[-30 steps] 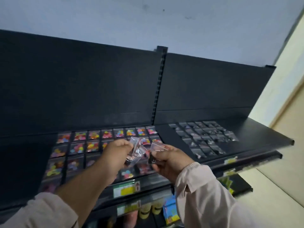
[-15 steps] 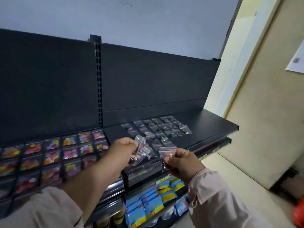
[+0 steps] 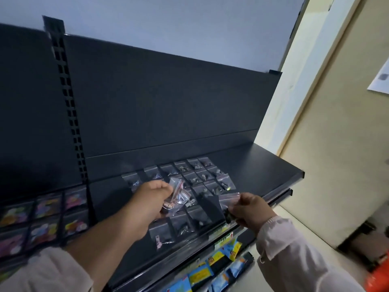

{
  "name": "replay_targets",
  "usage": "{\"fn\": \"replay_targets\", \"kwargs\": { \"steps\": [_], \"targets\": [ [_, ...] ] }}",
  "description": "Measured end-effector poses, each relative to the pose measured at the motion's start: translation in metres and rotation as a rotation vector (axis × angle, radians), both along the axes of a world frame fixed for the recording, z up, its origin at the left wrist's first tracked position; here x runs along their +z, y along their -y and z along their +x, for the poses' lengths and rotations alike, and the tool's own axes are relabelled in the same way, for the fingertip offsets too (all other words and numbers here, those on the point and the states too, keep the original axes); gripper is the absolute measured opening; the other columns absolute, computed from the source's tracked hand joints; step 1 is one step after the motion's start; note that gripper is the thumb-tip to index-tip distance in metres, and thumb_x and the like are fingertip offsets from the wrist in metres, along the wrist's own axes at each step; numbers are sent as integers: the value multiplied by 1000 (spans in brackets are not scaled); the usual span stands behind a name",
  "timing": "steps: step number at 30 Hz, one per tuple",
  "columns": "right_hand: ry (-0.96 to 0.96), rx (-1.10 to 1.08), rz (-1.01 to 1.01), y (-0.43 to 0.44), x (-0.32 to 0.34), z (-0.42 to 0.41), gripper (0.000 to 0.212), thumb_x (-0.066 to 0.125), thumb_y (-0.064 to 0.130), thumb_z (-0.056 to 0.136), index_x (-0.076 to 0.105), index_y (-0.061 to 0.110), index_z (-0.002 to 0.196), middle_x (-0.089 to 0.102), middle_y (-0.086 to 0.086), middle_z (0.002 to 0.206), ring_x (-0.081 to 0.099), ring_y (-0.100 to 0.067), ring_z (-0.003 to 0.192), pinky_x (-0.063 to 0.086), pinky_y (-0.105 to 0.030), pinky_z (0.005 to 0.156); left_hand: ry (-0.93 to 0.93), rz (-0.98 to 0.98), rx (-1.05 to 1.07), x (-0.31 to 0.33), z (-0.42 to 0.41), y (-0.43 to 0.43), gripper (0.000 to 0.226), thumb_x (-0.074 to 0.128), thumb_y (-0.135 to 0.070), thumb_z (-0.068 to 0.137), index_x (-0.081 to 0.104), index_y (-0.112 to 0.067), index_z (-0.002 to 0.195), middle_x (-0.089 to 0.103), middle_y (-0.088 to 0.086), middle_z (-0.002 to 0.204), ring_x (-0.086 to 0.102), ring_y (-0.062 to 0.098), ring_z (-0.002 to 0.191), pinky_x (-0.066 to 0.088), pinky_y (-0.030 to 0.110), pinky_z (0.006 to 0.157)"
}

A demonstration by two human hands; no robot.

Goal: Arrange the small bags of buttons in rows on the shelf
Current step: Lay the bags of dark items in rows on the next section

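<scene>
One bag (image 3: 228,200), pinched in the right hand (image 3: 250,210), should land square with the rows (image 3: 202,179); left hand (image 3: 151,199) clutches spares (image 3: 179,194)

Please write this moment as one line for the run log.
left hand: holds bunch of small bags | right hand: pinches single bag | shelf: rows of bags laid | step: placing not yet done

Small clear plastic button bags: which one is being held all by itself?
The small clear plastic bag pinched in the right hand; the left hand grips a bunch, the rest lie on the black shelf.
</scene>
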State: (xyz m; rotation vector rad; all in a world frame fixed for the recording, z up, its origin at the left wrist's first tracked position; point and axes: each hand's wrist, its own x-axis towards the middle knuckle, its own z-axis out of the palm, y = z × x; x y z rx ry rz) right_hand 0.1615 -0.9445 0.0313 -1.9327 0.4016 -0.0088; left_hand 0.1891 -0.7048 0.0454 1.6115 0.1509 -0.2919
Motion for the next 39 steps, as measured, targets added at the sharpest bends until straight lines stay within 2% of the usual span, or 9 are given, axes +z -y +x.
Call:
{"fn": "replay_targets", "kwargs": {
  "steps": [4,9,15,19,25,29,33,36,39],
  "targets": [
    [-21,52,-154,17,-12,33,27,66,-8,75,53,9,60,54,-2,51,45,1,34,38,-12,41,13,26,43,-4,13,13,17,53,-18,95,68,-13,90,70,11,92,59,20,72,47,29,60],
    [-67,148,-205,30,-36,74,28,70,-8,70,52,12,61,59,-9,62,56,-21,64,50,-33,66,-4,37,137,-7,15,39,16,53,-15,95,67,-11,88,67,10,89,60,20,75,50,29,62],
    [-53,363,-258,34,-60,98,34,74,-1,68,49,23,71,58,4,65,58,-18,68,54,-30,71,-13,52,330,-13,25,72,26,57,-14,93,66,-17,68,64,5,67,55,19,59,45,28,57],
    [-19,528,-382,40,-70,104,29,68,4,76,51,21,92,57,7,68,58,-14,70,55,-28,74,-7,59,386,-15,21,89,24,56,-16,94,65,-15,71,66,2,62,57,18,58,47,25,54],
    [182,691,-797,61,-52,100,41,63,33,81,50,26,119,60,2,113,60,-18,102,45,-23,85,-2,79,468,-11,17,105,27,54,-16,95,62,-14,69,62,2,60,53,16,57,45,25,52],
    [340,881,-746,68,-53,111,23,55,18,87,64,24,107,59,2,109,57,-18,102,40,-18,86,-17,105,508,-10,16,109,27,54,-17,95,62,-14,69,60,0,59,54,15,56,45,21,47],
    [262,1083,-730,66,-59,122,25,58,19,88,66,24,111,58,3,111,56,-19,107,39,-18,92,-54,94,526,-11,17,114,26,55,-18,95,63,-15,70,63,-1,59,56,17,61,48,29,60],
    [212,1111,-735,66,-65,127,27,59,21,88,65,25,114,55,1,118,55,-21,110,39,-20,97,-80,70,536,-10,18,119,24,54,-18,95,63,-14,73,63,-2,58,57,15,62,49,29,60],
    [274,1090,-682,68,-66,127,22,61,21,86,68,25,107,55,5,104,56,-14,102,39,-16,89,-105,10,533,-10,18,124,19,53,-17,96,64,-12,80,67,0,63,61,15,62,50,27,57]
  ]
}}
